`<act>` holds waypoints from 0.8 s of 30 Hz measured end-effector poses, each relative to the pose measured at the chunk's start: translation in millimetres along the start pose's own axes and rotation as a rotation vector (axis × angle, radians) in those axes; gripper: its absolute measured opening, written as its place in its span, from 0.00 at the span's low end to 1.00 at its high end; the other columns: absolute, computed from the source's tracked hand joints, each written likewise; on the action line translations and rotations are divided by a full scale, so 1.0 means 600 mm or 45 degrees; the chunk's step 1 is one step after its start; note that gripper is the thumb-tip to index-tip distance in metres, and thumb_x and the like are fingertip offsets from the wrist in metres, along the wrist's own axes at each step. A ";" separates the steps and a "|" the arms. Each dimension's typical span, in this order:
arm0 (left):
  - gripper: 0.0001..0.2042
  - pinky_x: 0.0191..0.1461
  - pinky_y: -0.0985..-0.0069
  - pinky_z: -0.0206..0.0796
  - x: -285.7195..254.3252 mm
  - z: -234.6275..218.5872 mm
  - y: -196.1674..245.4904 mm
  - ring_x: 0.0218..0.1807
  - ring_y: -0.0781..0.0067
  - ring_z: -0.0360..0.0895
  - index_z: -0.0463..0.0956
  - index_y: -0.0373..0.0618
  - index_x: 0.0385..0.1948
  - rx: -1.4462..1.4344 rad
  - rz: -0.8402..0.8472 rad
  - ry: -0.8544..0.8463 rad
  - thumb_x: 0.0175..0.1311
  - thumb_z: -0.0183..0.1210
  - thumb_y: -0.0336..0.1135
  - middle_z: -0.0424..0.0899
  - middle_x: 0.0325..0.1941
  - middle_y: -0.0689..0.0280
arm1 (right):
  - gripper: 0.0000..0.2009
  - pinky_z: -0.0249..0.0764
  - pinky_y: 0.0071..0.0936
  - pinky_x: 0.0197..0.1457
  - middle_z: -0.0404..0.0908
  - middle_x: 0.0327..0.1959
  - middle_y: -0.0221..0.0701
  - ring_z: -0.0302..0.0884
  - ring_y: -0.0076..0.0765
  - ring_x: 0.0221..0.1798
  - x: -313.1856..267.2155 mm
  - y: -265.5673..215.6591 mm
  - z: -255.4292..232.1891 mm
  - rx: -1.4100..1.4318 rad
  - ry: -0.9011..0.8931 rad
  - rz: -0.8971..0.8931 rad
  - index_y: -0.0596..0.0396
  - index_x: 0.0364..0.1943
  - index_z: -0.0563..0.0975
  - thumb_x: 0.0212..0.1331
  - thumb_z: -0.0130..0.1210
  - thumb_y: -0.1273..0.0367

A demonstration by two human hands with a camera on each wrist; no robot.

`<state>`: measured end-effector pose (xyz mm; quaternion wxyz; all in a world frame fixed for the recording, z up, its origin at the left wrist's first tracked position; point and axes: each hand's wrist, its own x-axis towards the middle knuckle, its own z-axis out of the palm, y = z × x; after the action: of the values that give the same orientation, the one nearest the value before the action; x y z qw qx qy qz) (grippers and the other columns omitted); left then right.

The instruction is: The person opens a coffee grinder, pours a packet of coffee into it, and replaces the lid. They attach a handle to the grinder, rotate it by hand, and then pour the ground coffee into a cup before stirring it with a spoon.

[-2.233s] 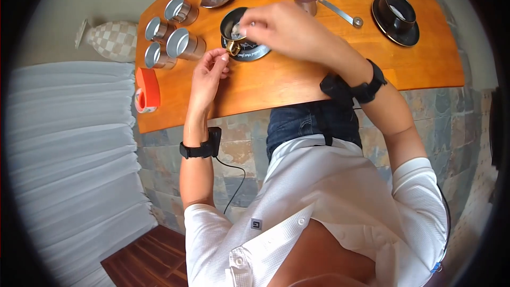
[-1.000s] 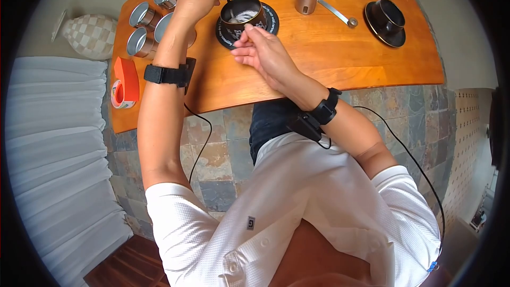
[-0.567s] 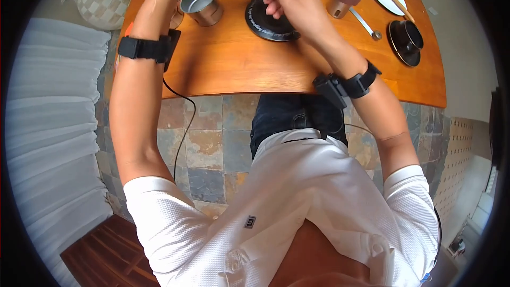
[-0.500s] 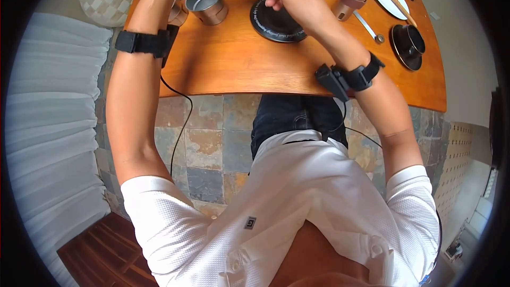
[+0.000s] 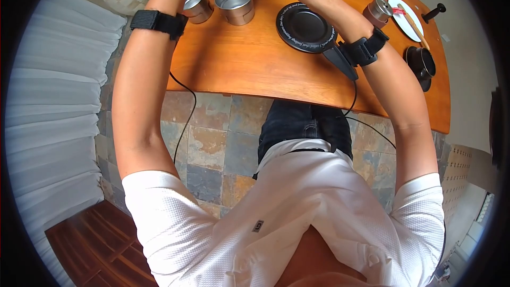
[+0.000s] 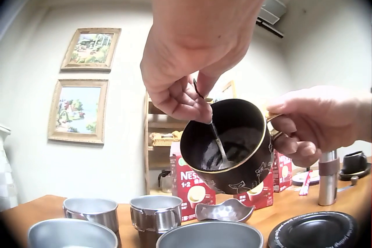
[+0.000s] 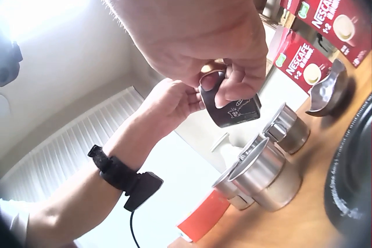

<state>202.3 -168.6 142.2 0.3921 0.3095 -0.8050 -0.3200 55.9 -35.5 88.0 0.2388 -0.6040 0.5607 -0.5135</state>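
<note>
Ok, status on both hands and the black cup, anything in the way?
Left hand pinching spoon, tip inside black cup. Right hand gripping its handle, cup tilted, clear of saucer. Metal cups standing close below.

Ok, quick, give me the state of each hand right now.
Left hand: closed, pinching the spoon, its lower end inside the black cup.
Right hand: closed, holding the cup by its handle.

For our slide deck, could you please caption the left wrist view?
Right hand grips a tilted black cup; left hand holds a spoon inside it.
</note>
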 end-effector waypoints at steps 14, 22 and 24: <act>0.09 0.26 0.80 0.68 -0.051 0.008 -0.019 0.22 0.80 0.76 0.76 0.38 0.30 -0.133 -0.210 0.062 0.72 0.56 0.30 0.83 0.24 0.65 | 0.17 0.71 0.33 0.31 0.79 0.20 0.36 0.76 0.29 0.23 -0.011 0.001 0.004 -0.306 -0.038 -0.030 0.60 0.28 0.80 0.69 0.55 0.60; 0.08 0.25 0.81 0.68 -0.070 0.019 -0.038 0.21 0.80 0.77 0.77 0.38 0.30 -0.262 -0.219 0.144 0.71 0.58 0.30 0.83 0.23 0.67 | 0.16 0.68 0.32 0.29 0.74 0.19 0.33 0.70 0.25 0.24 -0.007 0.014 0.000 -0.295 -0.135 -0.059 0.62 0.27 0.78 0.69 0.54 0.63; 0.08 0.25 0.82 0.68 -0.075 0.019 -0.034 0.21 0.81 0.77 0.77 0.38 0.30 -0.218 -0.238 0.159 0.71 0.58 0.30 0.82 0.22 0.67 | 0.16 0.66 0.31 0.28 0.72 0.18 0.31 0.67 0.24 0.23 -0.012 0.006 -0.001 -0.293 -0.131 -0.002 0.62 0.27 0.77 0.69 0.54 0.63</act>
<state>220.2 -143.8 101.8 0.4348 0.3679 -0.7165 -0.4028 54.7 -29.7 82.7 0.1959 -0.6533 0.6025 -0.4145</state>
